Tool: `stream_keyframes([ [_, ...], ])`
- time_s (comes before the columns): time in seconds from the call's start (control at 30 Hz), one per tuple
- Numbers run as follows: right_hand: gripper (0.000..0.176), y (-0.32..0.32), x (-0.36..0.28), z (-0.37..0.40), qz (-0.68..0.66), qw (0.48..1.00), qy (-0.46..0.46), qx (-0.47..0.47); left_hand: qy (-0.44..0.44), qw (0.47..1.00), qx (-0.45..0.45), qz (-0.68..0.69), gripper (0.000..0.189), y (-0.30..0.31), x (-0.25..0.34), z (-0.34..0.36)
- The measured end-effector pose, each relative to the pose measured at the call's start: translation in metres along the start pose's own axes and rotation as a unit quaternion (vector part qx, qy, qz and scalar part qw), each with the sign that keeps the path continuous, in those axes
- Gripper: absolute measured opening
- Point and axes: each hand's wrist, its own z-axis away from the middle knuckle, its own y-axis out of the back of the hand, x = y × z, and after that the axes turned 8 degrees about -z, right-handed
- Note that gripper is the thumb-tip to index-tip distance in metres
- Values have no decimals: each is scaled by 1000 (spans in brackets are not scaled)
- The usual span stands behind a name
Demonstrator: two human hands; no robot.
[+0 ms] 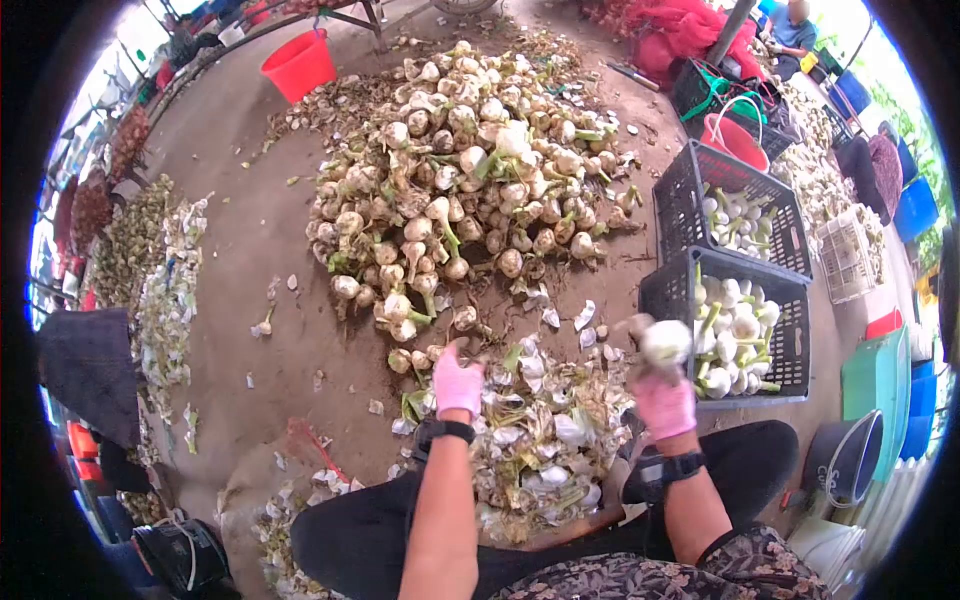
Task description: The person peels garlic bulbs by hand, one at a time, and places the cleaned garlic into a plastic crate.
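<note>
My right hand [665,402], in a pink glove and somewhat blurred, is closed on a peeled white garlic bulb [667,342] beside the near black crate. My left hand [458,386], also pink-gloved, reaches to the near edge of a large heap of untrimmed garlic [450,190]. Its fingers are apart, just below a loose garlic bulb [465,318], and nothing shows between them. Cleaned bulbs with green stems fill much of the near black crate [655,292]. Between my knees lies a mound of garlic skins and leaves [540,440].
A second black crate [680,190] of cleaned garlic stands behind the first, with a red bucket [735,140] beyond. Another red bucket [300,65] is at the back left. More garlic and peelings [165,300] lie left. A person [795,40] sits at the far right.
</note>
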Motion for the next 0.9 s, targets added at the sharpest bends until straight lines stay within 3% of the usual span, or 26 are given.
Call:
stream_keyframes([
  [0.03,38,-14,-14,-2,-25,998,49,-44,-39,984,35,-171,52,2,-21,-18],
  [0.1,32,-32,-32,-5,-32,993,88,-78,17,947,6,-321,53,2,-43,-41],
  [0.13,24,-28,-37,-11,-45,988,31,-144,8,934,-8,-358,54,0,-55,-49],
  [0.17,24,-31,-30,-10,-42,989,33,-140,-1,919,-22,-393,55,-2,-64,-56],
  [0.23,20,-40,-2,-1,241,966,82,37,-32,900,-12,-435,54,-12,-98,-69],
  [0.27,16,-24,3,-3,262,964,5,41,-66,877,3,-477,53,-18,-108,-72],
  [0.3,17,-13,17,-5,424,906,3,17,-65,877,-1,-476,53,-15,-90,-68],
  [0.33,17,-7,27,-1,747,656,60,-92,-18,886,-35,-463,50,-8,-70,-63],
  [0.37,17,-36,48,0,658,744,-109,37,30,891,-65,-449,46,-2,-55,-60],
  [0.43,21,1,56,-8,732,665,-137,-57,11,895,-25,-445,43,-7,-77,-49],
  [0.5,21,28,64,-8,730,670,-130,-43,99,937,1,-335,48,-9,-78,-36],
  [0.53,21,34,64,-7,728,672,-125,-44,76,946,60,-308,45,-14,-84,-28],
  [0.57,24,30,67,-7,749,647,-135,-47,70,946,61,-310,45,-20,-89,-24],
  [0.63,35,9,77,-3,771,623,-118,-65,79,996,16,35,41,-31,-90,-14],
  [0.7,40,-10,86,6,778,622,-45,-74,51,997,-13,57,40,-37,-56,11],
  [0.77,39,15,89,4,761,638,40,-111,53,981,-90,165,47,-44,-26,33],
  [0.8,38,3,92,9,769,631,45,-95,64,954,-111,271,46,-46,-6,47],
  [0.83,36,-7,92,15,776,624,48,-79,51,963,-136,225,44,-41,11,59],
  [0.9,33,14,88,10,784,608,95,-84,32,942,-160,292,41,-31,45,89],
])
